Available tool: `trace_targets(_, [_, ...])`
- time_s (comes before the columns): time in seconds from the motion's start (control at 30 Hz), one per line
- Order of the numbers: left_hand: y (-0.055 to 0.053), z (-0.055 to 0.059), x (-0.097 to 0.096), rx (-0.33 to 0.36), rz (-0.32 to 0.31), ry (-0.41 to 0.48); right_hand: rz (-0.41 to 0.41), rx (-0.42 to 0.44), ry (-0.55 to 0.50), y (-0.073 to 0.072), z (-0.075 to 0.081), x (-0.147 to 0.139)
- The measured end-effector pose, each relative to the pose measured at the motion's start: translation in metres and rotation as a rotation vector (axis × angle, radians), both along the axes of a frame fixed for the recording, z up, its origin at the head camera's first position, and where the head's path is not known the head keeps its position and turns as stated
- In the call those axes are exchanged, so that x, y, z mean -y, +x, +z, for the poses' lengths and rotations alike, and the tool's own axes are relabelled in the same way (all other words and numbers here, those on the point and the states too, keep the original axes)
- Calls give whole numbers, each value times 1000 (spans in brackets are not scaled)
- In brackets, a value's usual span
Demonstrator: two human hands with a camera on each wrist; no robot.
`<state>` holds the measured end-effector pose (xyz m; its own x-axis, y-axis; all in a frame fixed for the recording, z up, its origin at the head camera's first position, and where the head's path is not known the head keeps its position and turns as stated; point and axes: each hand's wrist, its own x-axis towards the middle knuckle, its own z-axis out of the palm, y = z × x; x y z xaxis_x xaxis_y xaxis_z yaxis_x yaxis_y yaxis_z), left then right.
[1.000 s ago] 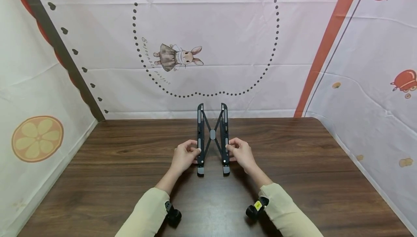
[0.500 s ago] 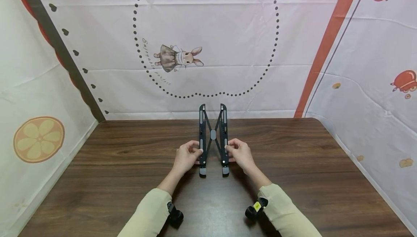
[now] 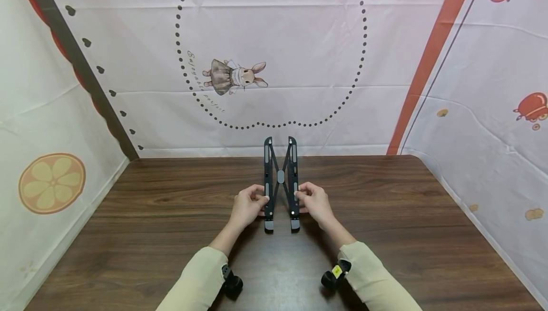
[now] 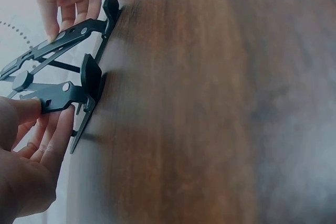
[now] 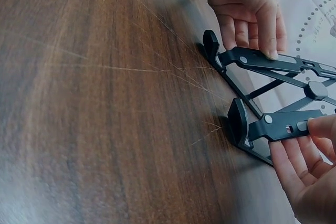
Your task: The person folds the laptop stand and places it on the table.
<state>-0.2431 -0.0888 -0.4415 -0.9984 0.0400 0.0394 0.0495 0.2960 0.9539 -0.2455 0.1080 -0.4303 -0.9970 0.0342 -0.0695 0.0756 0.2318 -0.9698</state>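
A black folding laptop stand (image 3: 280,177) with grey pads stands on the wooden table, its two long arms joined by crossing struts at a grey centre joint. My left hand (image 3: 248,205) pinches the left arm near its front end, thumb on top and fingers beneath. On the other side my right hand (image 3: 315,202) pinches the right arm in the same way. In the left wrist view the stand (image 4: 65,90) shows its upturned front hooks and the base legs below the raised arms. The right wrist view shows the stand (image 5: 283,124) with both hands on it.
The brown wooden table (image 3: 385,225) spreads around the stand. A white printed cloth (image 3: 317,54) hangs behind the table, and more cloth lines both sides. Small black cameras are strapped to both wrists, over pale sleeves (image 3: 194,277).
The stand's two arms have drawn closer together, narrowing the crossed struts. My left hand has shifted right with its arm, while my right hand has moved slightly left.
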Motion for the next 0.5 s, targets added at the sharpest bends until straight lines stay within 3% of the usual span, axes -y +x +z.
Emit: trace_targets(0.5, [-2, -2, -6, 2, 0, -7, 22, -12, 2, 1, 0, 2])
